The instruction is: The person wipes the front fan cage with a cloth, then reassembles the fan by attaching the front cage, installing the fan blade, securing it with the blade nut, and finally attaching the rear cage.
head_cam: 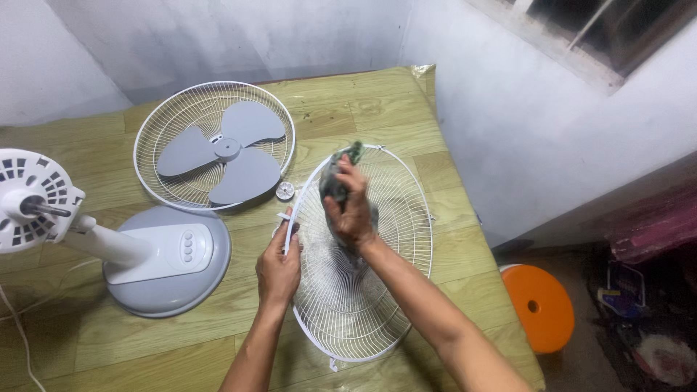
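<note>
We find the cleaning step in hand: the left hand [278, 267] clenches the rim of the tilted fan guard [385, 290] on the bench [363, 101]; the right hand [351, 212] presses a cloth [335, 180] against its wires. Next, we judge, untouched wires need wiping.

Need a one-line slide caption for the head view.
Left hand grips the rim of a white fan grille while the right hand presses a grey-green cloth against its wires.

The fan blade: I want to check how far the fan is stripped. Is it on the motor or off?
Off. The grey blade lies in a white grille flat on the table, apart from the motor's bare shaft.
</note>
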